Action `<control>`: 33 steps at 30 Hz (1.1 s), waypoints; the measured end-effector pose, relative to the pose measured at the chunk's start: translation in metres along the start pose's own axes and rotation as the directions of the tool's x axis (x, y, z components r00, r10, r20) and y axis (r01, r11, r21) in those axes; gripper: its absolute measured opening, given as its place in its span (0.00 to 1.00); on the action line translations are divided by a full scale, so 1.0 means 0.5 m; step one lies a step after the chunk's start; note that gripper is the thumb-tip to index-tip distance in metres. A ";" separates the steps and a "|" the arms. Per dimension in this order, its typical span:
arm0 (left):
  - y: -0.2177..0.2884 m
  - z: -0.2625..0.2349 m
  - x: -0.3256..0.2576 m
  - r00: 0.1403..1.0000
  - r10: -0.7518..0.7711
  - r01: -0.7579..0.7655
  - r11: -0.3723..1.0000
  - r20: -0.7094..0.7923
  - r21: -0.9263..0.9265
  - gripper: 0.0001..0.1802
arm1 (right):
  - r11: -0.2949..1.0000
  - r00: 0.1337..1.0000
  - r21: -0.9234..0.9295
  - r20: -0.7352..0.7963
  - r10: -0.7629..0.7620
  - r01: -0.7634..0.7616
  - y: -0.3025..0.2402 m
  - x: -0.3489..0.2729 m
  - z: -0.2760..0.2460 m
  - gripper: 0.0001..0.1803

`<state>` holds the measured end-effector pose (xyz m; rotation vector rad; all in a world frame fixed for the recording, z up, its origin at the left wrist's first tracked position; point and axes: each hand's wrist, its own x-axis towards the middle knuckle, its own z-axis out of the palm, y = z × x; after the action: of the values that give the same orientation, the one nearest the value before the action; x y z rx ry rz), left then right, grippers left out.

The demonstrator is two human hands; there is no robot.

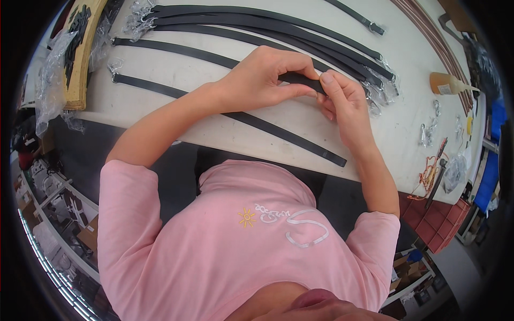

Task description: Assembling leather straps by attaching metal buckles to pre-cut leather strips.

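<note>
My left hand (pixel 259 80) is closed on a dark flat strap (pixel 302 80), thumb and fingers curled round it. At the strap's right part, my right hand (pixel 345 99) pinches it between thumb and fingers, close to my left fingertips. What lies under the right fingers is hidden. A long black strap (pixel 176 50) with a metal end piece runs from the left toward my left hand. Another black strap (pixel 284 136) lies nearer to me, passing under my left forearm. Beyond my hands is a bundle of black straps (pixel 225 20), their metal ends wrapped in clear plastic.
The white table (pixel 144 107) carries a wooden tray (pixel 77 96) of small dark pieces at left, beside plastic bags (pixel 51 85). At right are a bottle of amber liquid (pixel 447 84), loose metal clips (pixel 426 134), a tangled orange cord (pixel 428 174) and a red crate (pixel 436 224).
</note>
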<state>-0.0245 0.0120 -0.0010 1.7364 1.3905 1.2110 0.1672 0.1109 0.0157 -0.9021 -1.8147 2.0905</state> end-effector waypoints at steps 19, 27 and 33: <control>-0.008 0.001 0.000 0.982 0.186 -0.172 0.945 -0.025 0.278 0.12 | 0.997 0.984 -0.047 0.163 0.069 -0.063 -0.021 0.010 -0.037 0.13; -0.002 0.028 0.007 0.977 0.204 -0.176 0.938 -0.063 0.299 0.13 | 0.996 0.992 0.080 0.123 0.019 -0.029 -0.008 0.004 -0.032 0.09; 0.004 0.024 0.008 0.988 0.142 -0.113 0.931 -0.058 0.347 0.10 | 0.988 0.974 0.081 0.200 0.109 -0.128 -0.034 0.006 -0.054 0.10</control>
<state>-0.0123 0.0164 -0.0029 2.0618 1.6376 1.1719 0.1771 0.1378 0.0299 -0.8259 -1.7745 2.3931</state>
